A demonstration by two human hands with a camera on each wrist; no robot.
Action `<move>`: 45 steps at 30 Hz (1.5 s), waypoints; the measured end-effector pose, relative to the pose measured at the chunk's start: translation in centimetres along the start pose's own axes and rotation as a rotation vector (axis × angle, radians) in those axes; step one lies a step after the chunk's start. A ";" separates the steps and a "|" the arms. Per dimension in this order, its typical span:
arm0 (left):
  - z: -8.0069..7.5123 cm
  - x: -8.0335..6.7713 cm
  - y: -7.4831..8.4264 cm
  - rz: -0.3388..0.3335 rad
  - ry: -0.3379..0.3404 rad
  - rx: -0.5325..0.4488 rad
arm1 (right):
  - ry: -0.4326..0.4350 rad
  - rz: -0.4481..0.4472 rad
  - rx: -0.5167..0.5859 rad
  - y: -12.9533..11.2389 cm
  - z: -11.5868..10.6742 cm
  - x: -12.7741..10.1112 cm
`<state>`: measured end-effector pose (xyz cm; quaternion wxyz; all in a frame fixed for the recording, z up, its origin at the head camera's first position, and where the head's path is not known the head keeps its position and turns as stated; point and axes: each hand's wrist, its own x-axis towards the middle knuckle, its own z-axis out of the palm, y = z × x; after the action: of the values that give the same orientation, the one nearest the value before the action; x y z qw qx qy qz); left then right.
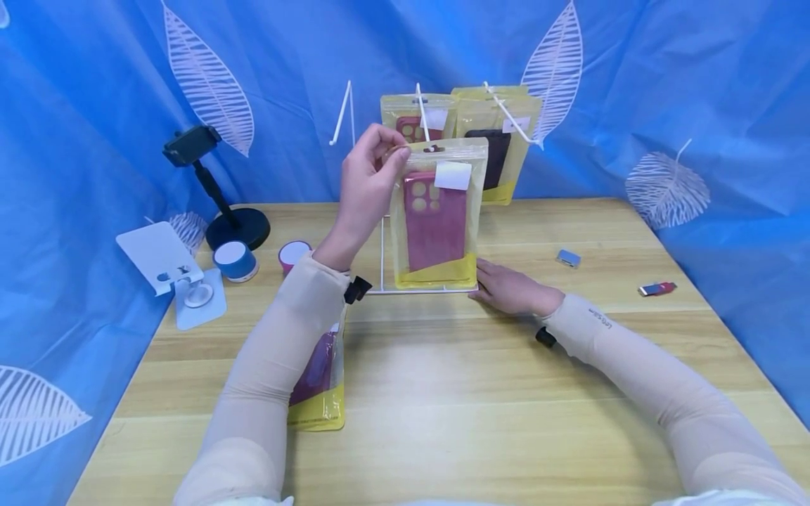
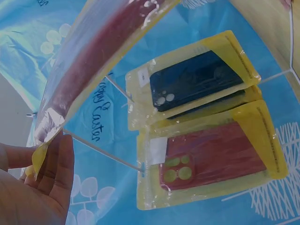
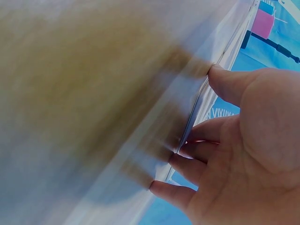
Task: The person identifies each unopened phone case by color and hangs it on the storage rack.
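My left hand (image 1: pixel 370 186) pinches the top left corner of a yellow-edged clear pouch (image 1: pixel 436 277) holding a dark pink phone case (image 1: pixel 436 225). The pouch hangs upright in front of a white wire display rack (image 1: pixel 382 253). Its hang hole lies at the tip of the middle hook (image 1: pixel 422 109); whether the hook passes through cannot be told. At the front right corner of the rack's base, my right hand (image 1: pixel 509 287) holds the wire, thumb and fingers on either side. Behind hang a pouch with a red case (image 2: pixel 215 154) and pouches with dark cases (image 2: pixel 197 79).
Another pouch (image 1: pixel 325 407) lies beneath my left forearm. Toward the left stand a black phone holder (image 1: pixel 237 228), a white folding stand (image 1: pixel 158 256), a blue round speaker (image 1: pixel 235 261) and a pink one (image 1: pixel 294 254). Two small USB-like pieces, blue (image 1: pixel 568 258) and red (image 1: pixel 658 289), lie rightward.
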<state>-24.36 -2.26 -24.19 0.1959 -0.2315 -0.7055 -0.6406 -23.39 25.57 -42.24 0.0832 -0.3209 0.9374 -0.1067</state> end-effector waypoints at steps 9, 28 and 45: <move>0.1 1.4 -1.6 0.009 0.022 0.096 | -0.019 0.046 -0.027 -0.1 0.1 0.0; 0.2 7.2 -5.0 -0.075 0.044 0.403 | -0.047 0.053 -0.037 0.2 0.1 -0.1; 0.5 9.4 -6.2 -0.143 0.059 0.508 | -0.069 0.064 -0.025 0.0 0.0 -0.1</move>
<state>-35.59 -1.45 -23.87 0.2225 -0.1058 -0.8521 -0.4618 -23.28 25.65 -42.17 0.1149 -0.2952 0.9450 -0.0813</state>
